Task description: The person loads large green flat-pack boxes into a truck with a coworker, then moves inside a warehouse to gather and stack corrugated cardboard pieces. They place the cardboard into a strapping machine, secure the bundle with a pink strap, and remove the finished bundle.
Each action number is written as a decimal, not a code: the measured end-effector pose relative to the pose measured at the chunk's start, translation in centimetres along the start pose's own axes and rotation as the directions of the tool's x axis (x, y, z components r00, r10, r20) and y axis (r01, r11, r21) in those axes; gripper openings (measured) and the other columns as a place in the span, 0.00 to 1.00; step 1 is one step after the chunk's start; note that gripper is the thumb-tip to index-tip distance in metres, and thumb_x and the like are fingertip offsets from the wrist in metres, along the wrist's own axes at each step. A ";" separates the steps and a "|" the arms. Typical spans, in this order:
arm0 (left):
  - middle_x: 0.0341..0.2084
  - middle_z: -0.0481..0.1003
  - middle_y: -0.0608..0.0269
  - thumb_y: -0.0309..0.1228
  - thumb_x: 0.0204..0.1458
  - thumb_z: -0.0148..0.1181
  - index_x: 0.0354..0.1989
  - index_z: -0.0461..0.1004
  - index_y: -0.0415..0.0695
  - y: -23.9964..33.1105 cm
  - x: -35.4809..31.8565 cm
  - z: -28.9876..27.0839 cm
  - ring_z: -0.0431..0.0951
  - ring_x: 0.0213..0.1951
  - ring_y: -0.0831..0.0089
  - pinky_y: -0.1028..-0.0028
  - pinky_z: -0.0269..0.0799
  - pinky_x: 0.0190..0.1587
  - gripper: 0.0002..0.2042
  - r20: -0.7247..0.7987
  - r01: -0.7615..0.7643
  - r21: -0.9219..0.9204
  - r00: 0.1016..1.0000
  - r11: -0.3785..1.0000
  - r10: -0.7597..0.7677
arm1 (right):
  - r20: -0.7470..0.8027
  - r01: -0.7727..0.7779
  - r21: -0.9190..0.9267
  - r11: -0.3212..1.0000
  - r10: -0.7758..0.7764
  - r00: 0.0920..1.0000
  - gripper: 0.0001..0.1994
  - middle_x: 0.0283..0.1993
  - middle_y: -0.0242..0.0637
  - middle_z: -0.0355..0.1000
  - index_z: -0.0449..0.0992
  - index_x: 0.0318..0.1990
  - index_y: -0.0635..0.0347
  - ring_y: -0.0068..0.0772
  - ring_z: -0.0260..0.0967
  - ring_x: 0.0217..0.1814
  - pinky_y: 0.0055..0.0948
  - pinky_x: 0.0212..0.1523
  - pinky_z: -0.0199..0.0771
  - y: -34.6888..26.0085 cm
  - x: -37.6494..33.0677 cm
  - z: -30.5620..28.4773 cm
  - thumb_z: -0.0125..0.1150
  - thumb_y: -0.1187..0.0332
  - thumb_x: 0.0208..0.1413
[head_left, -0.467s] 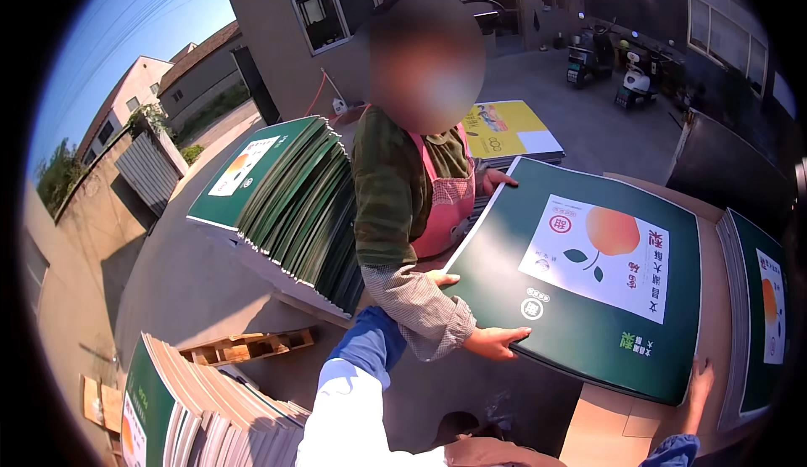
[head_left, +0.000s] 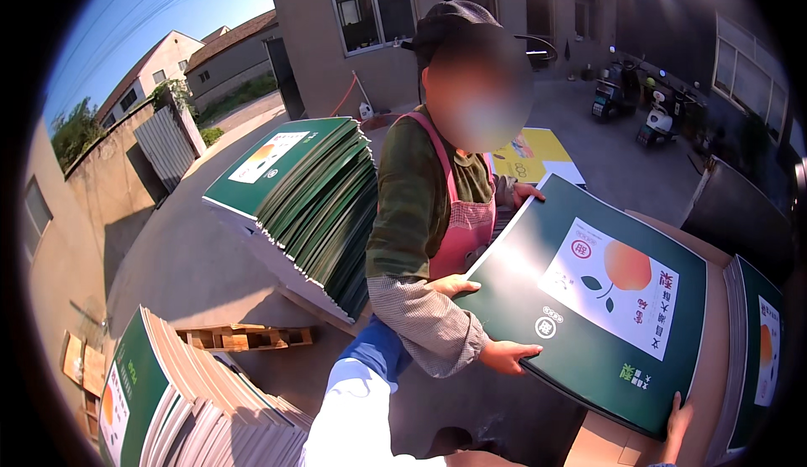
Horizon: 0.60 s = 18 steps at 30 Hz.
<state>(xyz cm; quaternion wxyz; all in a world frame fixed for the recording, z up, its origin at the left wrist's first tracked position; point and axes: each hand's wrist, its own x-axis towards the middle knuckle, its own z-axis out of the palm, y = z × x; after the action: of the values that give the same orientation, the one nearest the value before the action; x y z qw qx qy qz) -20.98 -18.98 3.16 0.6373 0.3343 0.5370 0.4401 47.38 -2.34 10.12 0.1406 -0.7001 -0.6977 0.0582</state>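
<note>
A thin stack of green printed cardboard sheets (head_left: 504,286), with a pear picture on a white panel, is held at a slant in front of me. My left arm passes under a co-worker's checked sleeve, and my left hand (head_left: 455,285) grips the stack's left edge, thumb on top. At the near right corner, my right hand (head_left: 679,421) is closed on the same stack, its fingers partly hidden. The co-worker's hands hold it too: one hand (head_left: 528,191) at the far left corner, the other hand (head_left: 508,356) at the near left edge.
Brown cardboard (head_left: 609,442) lies beneath the held sheets. Tall stacks of green sheets stand at far left (head_left: 315,206), near left (head_left: 193,391) and right (head_left: 761,341). A wooden pallet (head_left: 244,337) lies between the left stacks. Yellow printed sheets (head_left: 534,152) and scooters (head_left: 660,118) are behind the co-worker.
The view has turned a little left, so the scene sits further right. The held sheets appear slightly lower, with all the same hands on them.
</note>
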 end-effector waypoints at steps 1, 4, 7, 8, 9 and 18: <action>0.48 0.73 0.55 0.48 0.53 0.58 0.57 0.65 0.43 -0.1 -0.3 -0.1 0.73 0.49 0.62 0.64 0.67 0.54 0.28 0.010 -0.003 -0.010 1.000 1.000 0.003 | -0.051 0.022 -0.007 1.000 -0.022 0.998 0.26 0.58 0.61 0.62 0.62 0.58 0.73 0.58 0.60 0.61 0.42 0.62 0.56 1.2 0.4 0.6 0.52 0.59 0.61; 0.48 0.73 0.56 0.46 0.54 0.57 0.58 0.64 0.45 0.2 -0.5 -0.1 0.72 0.46 0.64 0.65 0.67 0.51 0.27 0.031 -0.010 -0.001 0.999 1.000 0.010 | -0.258 0.099 0.033 0.994 -0.088 0.962 0.21 0.50 0.56 0.67 0.66 0.52 0.72 0.55 0.64 0.53 0.43 0.56 0.62 2.9 0.2 1.9 0.53 0.61 0.60; 0.47 0.73 0.57 0.44 0.55 0.57 0.60 0.63 0.47 0.1 -0.4 -0.3 0.72 0.43 0.66 0.66 0.67 0.48 0.26 0.049 0.019 -0.004 0.999 1.000 -0.019 | -0.439 0.203 0.360 0.910 -0.027 0.898 0.09 0.33 0.39 0.66 0.69 0.40 0.65 0.36 0.67 0.36 0.32 0.40 0.68 -4.8 -6.6 0.0 0.53 0.67 0.61; 0.47 0.73 0.58 0.44 0.55 0.56 0.60 0.62 0.48 -0.4 -1.1 -0.7 0.72 0.43 0.67 0.66 0.67 0.47 0.26 0.046 0.034 -0.025 0.998 0.999 -0.033 | -0.260 0.185 0.475 0.860 -0.063 0.964 0.07 0.28 0.32 0.66 0.69 0.38 0.63 0.23 0.65 0.30 0.24 0.31 0.66 -6.4 -8.0 -0.2 0.53 0.68 0.61; 0.46 0.73 0.58 0.43 0.56 0.56 0.61 0.62 0.49 -1.0 -1.3 -0.8 0.71 0.42 0.68 0.67 0.68 0.46 0.25 0.055 0.051 -0.038 0.997 0.998 -0.049 | -0.112 0.095 0.656 0.749 -0.028 0.993 0.06 0.25 0.26 0.64 0.69 0.35 0.61 0.14 0.62 0.25 0.17 0.24 0.62 -7.8 -9.2 0.0 0.52 0.68 0.62; 0.44 0.73 0.61 0.38 0.58 0.54 0.64 0.59 0.56 -5.6 2.1 4.7 0.70 0.34 0.73 0.69 0.68 0.38 0.25 0.396 0.480 -0.499 0.867 0.721 -0.303 | 0.708 -0.627 0.706 0.330 -0.300 0.639 0.21 0.39 0.44 0.75 0.70 0.47 0.66 0.33 0.75 0.40 0.27 0.42 0.74 -14.5 -18.3 1.9 0.44 0.53 0.65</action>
<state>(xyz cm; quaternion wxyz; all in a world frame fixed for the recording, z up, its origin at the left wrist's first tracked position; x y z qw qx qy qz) -15.21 -19.04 -1.71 0.8581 0.0603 0.3365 0.3830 32.62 -20.50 10.24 0.2042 -0.4712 -0.4356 0.7393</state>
